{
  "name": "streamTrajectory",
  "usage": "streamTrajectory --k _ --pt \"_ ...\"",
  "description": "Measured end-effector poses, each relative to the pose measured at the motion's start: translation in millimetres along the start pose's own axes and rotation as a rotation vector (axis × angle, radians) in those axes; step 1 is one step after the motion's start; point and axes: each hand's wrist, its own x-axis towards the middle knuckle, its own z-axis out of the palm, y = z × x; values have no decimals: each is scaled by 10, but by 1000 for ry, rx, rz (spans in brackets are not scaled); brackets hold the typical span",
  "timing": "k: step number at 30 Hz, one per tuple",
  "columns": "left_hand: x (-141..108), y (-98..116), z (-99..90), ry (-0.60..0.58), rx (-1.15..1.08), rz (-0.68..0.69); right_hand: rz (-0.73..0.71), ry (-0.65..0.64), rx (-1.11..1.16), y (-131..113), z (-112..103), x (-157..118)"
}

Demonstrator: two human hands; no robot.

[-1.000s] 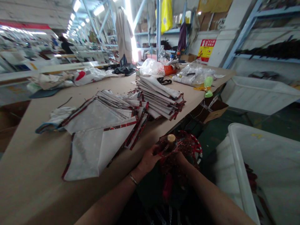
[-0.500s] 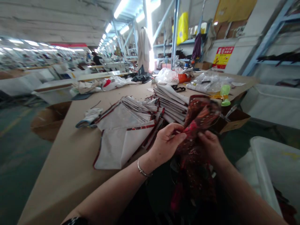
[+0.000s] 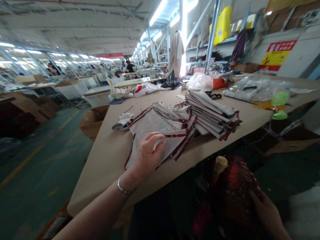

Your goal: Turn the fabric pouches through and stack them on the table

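Observation:
My left hand [image 3: 147, 153] lies over the top pale grey fabric piece [image 3: 143, 141] on the table. Its thumb and fingers curve into a C beside the piece's red-patterned edge strip [image 3: 176, 134], with a gap between the tips. Low on the right, below the table edge, my right hand [image 3: 267, 211] grips a dark red patterned fabric item [image 3: 235, 186]; shadow hides part of the grip. A small tan rounded thing [image 3: 221, 163] shows at the fabric's upper left. Beyond my left hand, more red-edged grey pieces [image 3: 210, 111] lie in an overlapping stack.
A crumpled glove-like cloth [image 3: 123, 120] lies left of the pieces. Clear plastic bags [image 3: 260, 86] and a light-green plastic object [image 3: 280, 105] are on the table's right side. Cardboard boxes stand beside the table, one at the left [image 3: 93, 121], another at the right [image 3: 295, 143].
My left hand has let go of the patterned fabric and moved left onto the top grey piece. My right hand has lowered with the patterned fabric. The view has turned left.

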Motion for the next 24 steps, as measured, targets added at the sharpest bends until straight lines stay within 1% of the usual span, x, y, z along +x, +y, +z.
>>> streamTrajectory --k 1,2,3,4,6,8,11,13,15,17,19,21,24 --pt "55 -56 15 -15 69 -21 67 62 -34 79 64 -13" --pt "100 -102 30 -37 123 -45 104 96 -53 132 107 -13" --pt "134 -139 43 -69 159 -68 106 94 -55 155 132 -8" --pt "156 -169 54 -106 174 -87 78 74 -46 147 141 -3" --pt "166 -209 70 -169 163 -108 23 42 -19 56 130 -17" --pt "148 -231 83 -195 137 -115 -16 26 34 -87 110 -78" --pt "115 -253 105 -189 111 -128 -46 17 89 -267 114 -233" --pt "103 -272 121 -187 104 -126 -46 -15 112 -330 146 -346" --pt "95 -292 133 -199 111 -116 -77 -40 147 -365 195 -451" --pt "87 -309 141 -208 126 -102 -166 -41 179 -399 251 -547" --pt "80 -322 145 -207 139 -89 -288 -34 178 -451 304 -633" --pt "78 -333 147 -211 153 -82 -429 -37 166 -530 345 -707" --pt "94 -362 154 -264 176 -62 -654 -58 150 -677 379 -802"
